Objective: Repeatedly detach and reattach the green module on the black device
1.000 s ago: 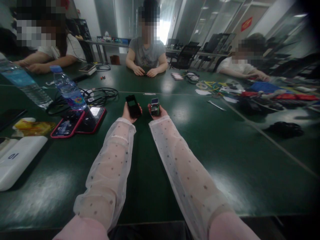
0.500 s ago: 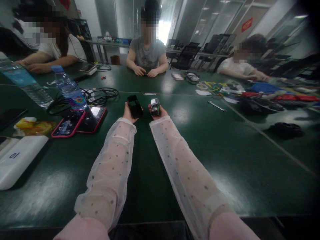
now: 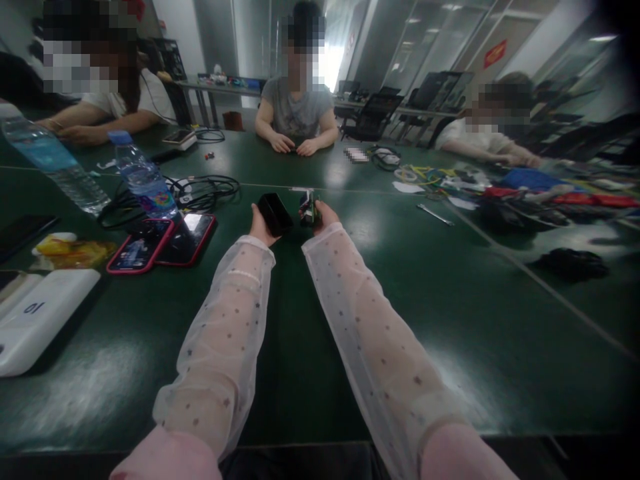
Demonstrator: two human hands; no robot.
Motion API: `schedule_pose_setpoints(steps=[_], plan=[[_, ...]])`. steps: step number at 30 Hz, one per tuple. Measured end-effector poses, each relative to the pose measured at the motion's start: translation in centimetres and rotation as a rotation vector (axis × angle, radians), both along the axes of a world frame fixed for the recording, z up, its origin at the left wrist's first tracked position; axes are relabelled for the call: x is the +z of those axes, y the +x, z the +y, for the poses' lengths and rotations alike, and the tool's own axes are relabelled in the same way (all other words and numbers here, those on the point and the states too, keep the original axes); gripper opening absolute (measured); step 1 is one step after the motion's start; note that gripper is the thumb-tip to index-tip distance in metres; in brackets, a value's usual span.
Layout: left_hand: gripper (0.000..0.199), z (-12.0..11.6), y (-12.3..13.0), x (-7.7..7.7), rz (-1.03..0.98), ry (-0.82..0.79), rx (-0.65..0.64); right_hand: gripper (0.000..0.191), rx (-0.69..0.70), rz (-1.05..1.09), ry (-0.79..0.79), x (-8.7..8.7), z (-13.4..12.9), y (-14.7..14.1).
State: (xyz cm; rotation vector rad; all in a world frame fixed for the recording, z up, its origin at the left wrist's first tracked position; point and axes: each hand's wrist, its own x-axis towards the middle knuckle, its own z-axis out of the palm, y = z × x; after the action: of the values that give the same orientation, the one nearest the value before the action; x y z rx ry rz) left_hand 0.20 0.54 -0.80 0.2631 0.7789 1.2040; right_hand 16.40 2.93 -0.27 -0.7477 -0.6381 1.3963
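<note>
My left hand [image 3: 260, 225] is closed round a black case [image 3: 275, 213], tilted so that its dark hollow inside shows. In my right hand [image 3: 326, 215] is a small circuit board module [image 3: 309, 209] with green and light parts, gripped at its right side. A short gap separates the case and the module, both held above the green table [image 3: 390, 287]. Fingers behind each thing are partly hidden. Sheer dotted sleeves cover both forearms.
Left of my hands lie two pink-edged phones [image 3: 187, 239], water bottles [image 3: 145, 180], black cables [image 3: 213, 190] and a white device [image 3: 47, 320]. Rightward are a wrench [image 3: 435, 215], tangled wires [image 3: 425, 175] and a black bundle [image 3: 570, 263]. Three people sit round the table.
The black case has turned in my left hand, showing more of its hollow. My right hand has rotated the circuit board module more edge-on. The view has shifted slightly.
</note>
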Motion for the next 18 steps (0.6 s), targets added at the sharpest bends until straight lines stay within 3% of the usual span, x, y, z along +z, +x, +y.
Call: schedule_pose_setpoints(steps=[4,8,13,18], plan=[[0.082,-0.1,0.2,0.1,-0.01,0.033,-0.006,0.024,-0.091,-0.116,-0.015,2.4,0.1,-0.3],[0.083,-0.6,0.6,0.8,-0.03,0.075,-0.041,0.031,-0.004,-0.127,0.081,4.1,-0.7,-1.4],[0.081,-1.1,1.0,1.2,-0.087,0.204,-0.096,0.03,0.088,-0.174,0.152,4.5,-2.2,-3.1],[0.079,-0.5,0.9,0.4,-0.08,0.195,-0.112,0.027,0.082,-0.257,0.154,4.2,-3.3,-3.9]])
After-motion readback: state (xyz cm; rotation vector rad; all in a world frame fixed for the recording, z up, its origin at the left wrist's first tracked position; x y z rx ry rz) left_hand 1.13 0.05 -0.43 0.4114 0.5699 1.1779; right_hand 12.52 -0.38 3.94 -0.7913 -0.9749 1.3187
